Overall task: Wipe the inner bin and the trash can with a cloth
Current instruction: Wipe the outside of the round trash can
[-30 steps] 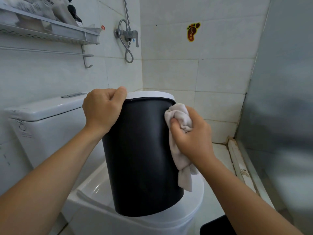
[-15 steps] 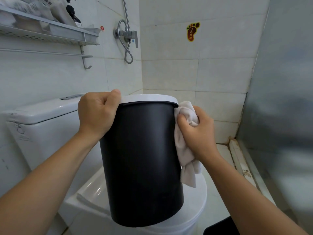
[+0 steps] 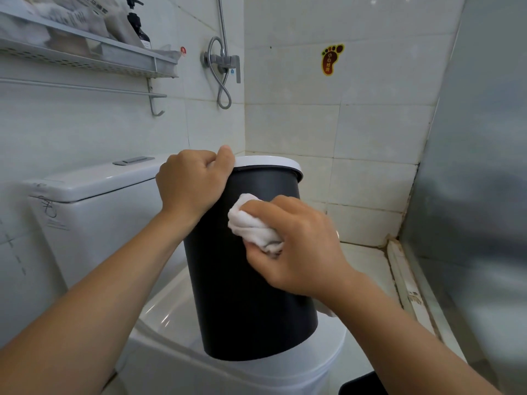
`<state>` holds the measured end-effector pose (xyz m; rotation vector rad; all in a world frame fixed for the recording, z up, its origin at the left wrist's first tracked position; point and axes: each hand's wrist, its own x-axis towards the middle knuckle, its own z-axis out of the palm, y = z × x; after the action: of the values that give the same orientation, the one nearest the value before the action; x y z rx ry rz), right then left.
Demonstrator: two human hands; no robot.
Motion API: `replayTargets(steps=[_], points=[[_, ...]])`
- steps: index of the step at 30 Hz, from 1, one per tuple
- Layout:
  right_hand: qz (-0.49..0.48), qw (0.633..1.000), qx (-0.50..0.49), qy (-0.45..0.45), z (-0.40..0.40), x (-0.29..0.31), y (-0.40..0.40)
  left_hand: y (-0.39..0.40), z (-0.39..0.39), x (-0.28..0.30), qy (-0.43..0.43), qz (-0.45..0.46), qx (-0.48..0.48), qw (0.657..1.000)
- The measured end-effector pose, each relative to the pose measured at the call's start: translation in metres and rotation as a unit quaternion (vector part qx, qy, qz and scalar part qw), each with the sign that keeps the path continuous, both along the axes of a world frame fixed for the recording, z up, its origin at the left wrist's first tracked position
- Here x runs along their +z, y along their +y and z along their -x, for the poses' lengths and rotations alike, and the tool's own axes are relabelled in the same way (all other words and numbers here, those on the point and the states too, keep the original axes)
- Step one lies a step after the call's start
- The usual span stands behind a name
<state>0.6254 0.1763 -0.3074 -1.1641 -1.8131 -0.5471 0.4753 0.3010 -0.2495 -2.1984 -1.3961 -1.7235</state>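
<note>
- Tiled bathroom corner w/ toilet [image 3: 94, 201]; closed toilet lid [image 3: 328, 363] serves as work surface.
- Black trash can [image 3: 248, 297], white rim [image 3: 271, 162], stands tilted on lid, base touching it.
- Left hand [image 3: 191, 186]: fingers curled over rim, thumb on top, steadying can.
- Right hand [image 3: 296, 246]: grips bunched white cloth [image 3: 251, 226], pressed to can's near wall, upper half.
- Step in hand (judged): wiping outer wall. Do well: keep rim grip firm so can doesn't slide off smooth lid; work top-to-bottom in overlapping strokes; turn can w/ left hand to reach far side; refold cloth to a clean face.
- Count: 1 can, 1 cloth, 2 hands, 1 toilet. Inner bin not seen.
</note>
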Motion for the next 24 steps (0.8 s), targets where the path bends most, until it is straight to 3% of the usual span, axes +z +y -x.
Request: replayTargets(steps=[7,14,17,20,24], points=[[0.038,0.98,-0.021,0.193,-0.025,0.024,-0.014,-0.011,-0.001,0.01,0.17,0.01,-0.034,0.985],[0.066,0.973,-0.08,0.204,-0.031,0.041,-0.04,-0.027,0.033,0.041,0.344,0.117,-0.222,0.905],[0.082,0.972,-0.098,0.195,-0.029,0.046,-0.057,-0.034,0.035,0.035,0.312,0.155,-0.276,0.896],[0.104,0.965,-0.114,0.211,-0.028,0.048,-0.078,-0.048,0.028,0.025,0.262,0.134,-0.315,0.902],[0.116,0.95,-0.125,0.264,-0.026,0.043,-0.111,-0.085,0.023,0.019,0.34,0.079,-0.27,0.898]])
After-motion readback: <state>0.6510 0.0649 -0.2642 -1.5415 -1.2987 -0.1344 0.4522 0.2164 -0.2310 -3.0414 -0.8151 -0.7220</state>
